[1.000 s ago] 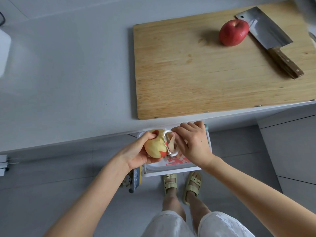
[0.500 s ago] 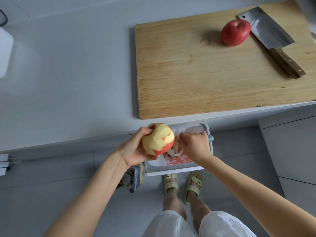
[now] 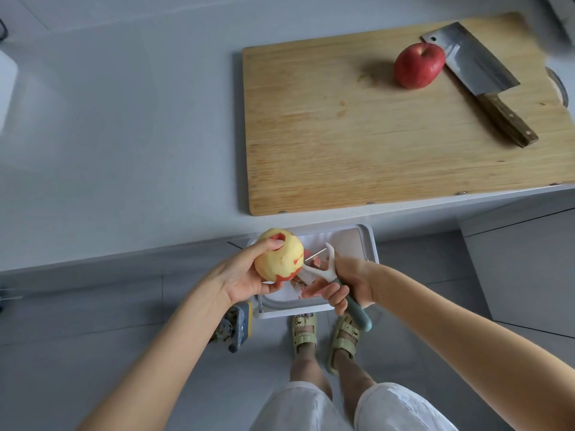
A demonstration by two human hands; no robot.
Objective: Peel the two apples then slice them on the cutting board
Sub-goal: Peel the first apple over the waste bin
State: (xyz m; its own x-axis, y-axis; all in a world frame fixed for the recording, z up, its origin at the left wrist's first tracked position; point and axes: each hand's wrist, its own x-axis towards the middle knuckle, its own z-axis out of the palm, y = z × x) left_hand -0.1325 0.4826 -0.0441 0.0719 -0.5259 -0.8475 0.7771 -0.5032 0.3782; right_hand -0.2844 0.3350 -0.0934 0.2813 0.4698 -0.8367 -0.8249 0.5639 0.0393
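Below the cutting board's (image 3: 342, 135) near edge, off the counter, the left hand (image 3: 245, 275) is cradling the mostly peeled apple (image 3: 278, 255), with the thumb pressing near one end. The bared flesh is probably turning wet and slippery, so gripping it firmly at its two ends seems safest. Just to the right, the right hand (image 3: 351, 281) is clasping the peeler (image 3: 325, 270) by its green handle, over a white bin (image 3: 371, 244). On the board's far right part, the unpeeled red apple (image 3: 418, 66) is sitting just beside the cleaver (image 3: 479, 76). No legible writing is showing anywhere.
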